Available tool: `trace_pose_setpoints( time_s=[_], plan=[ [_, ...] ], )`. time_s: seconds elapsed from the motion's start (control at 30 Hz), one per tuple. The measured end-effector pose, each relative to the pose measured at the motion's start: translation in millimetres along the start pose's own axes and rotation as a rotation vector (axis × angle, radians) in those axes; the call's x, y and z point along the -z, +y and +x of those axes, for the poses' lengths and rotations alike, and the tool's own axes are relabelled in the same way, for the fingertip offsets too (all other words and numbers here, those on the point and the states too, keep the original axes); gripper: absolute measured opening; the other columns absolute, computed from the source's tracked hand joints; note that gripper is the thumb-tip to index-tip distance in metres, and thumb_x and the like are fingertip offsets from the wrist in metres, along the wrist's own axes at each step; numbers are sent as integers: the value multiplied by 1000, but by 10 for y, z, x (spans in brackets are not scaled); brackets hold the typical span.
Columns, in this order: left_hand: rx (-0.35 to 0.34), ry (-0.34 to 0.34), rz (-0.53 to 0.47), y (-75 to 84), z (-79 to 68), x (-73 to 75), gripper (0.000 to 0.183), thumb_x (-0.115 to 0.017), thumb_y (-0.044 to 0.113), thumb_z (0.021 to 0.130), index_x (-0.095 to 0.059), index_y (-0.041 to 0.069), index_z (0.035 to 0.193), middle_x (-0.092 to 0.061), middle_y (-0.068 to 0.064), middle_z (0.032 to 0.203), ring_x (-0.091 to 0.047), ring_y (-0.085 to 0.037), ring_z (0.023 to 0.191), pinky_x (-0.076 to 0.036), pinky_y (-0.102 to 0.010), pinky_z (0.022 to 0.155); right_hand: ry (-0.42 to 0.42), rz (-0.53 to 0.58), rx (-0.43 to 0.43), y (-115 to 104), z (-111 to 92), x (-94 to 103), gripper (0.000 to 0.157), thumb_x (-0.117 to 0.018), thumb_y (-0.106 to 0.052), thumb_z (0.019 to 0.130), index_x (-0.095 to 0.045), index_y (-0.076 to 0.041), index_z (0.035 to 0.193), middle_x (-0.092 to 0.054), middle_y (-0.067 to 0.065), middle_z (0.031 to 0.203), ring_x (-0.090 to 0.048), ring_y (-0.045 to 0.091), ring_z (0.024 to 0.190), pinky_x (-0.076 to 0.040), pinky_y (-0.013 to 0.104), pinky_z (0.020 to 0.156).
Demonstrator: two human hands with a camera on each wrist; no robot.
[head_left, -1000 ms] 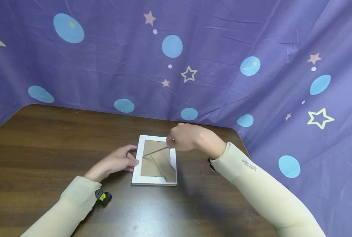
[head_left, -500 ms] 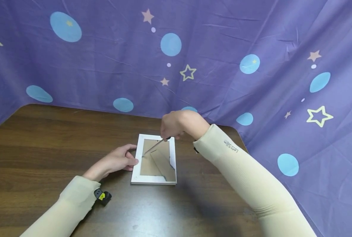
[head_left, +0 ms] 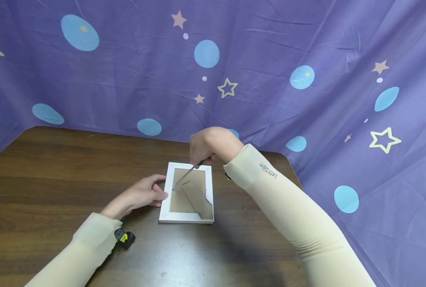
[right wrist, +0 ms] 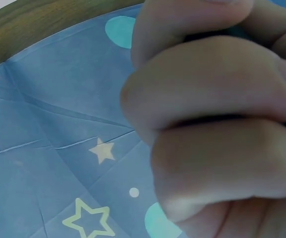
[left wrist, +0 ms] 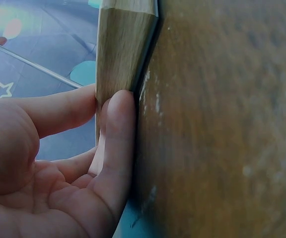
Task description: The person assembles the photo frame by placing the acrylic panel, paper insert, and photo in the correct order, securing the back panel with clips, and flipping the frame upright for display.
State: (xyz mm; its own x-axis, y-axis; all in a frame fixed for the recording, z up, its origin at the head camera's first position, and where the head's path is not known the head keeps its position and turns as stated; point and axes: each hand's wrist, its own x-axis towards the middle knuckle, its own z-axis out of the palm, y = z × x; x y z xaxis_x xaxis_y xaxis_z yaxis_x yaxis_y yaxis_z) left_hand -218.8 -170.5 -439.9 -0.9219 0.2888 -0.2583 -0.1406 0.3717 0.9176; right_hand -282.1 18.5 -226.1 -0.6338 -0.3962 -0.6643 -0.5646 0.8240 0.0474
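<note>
A white-bordered picture frame point(head_left: 180, 217) lies face down on the table, its brown backing board point(head_left: 184, 201) and fold-out stand point(head_left: 200, 199) facing up. My left hand point(head_left: 139, 196) grips the frame's left edge, thumb on the border. In the left wrist view its fingers press the wood-grain side point(left wrist: 124, 49). Above the frame's far end, my right hand point(head_left: 213, 144) holds a screwdriver point(head_left: 185, 176) by its dark handle. The thin metal shaft point(left wrist: 38, 66) slants down to the left inner edge of the backing. Curled fingers point(right wrist: 217, 163) mostly hide the handle in the right wrist view.
The frame rests on a brown wooden table point(head_left: 73, 171) with rounded far corners. A purple curtain point(head_left: 127, 79) printed with stars and blue ovals hangs behind and to the right of it.
My right hand has moved left and up, so the screwdriver stands steeper, its tip still at the left inner edge. The left hand and the picture frame have stayed in place.
</note>
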Motion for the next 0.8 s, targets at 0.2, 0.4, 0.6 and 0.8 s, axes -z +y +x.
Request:
trace_pose_setpoints(
  time_s=[0.2,0.4,0.6,0.8],
  plan=[
    [4,0,13,-2,-1,9,75,-71,5,99,-29,-10,159,-65,-20,103,-69,-22,85,-66,-35,78,-12,24,3,32,15,0,25,-59,-20,100,-69,-19,77,-53,-6,59,-40,4,46,-34,17,43],
    [-20,-15,-4,-21,-5,21,75,-70,4,99,-27,-12,159,-67,-19,102,-68,-20,86,-66,-36,79,0,16,14,36,35,-10,26,-64,-21,99,-63,-18,73,-53,-7,57,-41,4,44,-35,17,42],
    [-28,-23,-10,-12,-13,18,77,-70,4,99,-26,-13,159,-67,-20,103,-68,-21,87,-66,-36,80,15,29,9,51,55,-29,24,-60,-19,99,-76,-18,80,-51,-7,54,-39,3,43,-35,16,40],
    [-14,-28,-3,-12,19,1,76,-70,5,99,-27,-11,160,-67,-20,104,-69,-21,88,-66,-35,81,34,127,32,259,53,-145,22,-61,-22,102,-83,-19,101,-54,-5,58,-38,3,44,-34,16,42]
  ],
)
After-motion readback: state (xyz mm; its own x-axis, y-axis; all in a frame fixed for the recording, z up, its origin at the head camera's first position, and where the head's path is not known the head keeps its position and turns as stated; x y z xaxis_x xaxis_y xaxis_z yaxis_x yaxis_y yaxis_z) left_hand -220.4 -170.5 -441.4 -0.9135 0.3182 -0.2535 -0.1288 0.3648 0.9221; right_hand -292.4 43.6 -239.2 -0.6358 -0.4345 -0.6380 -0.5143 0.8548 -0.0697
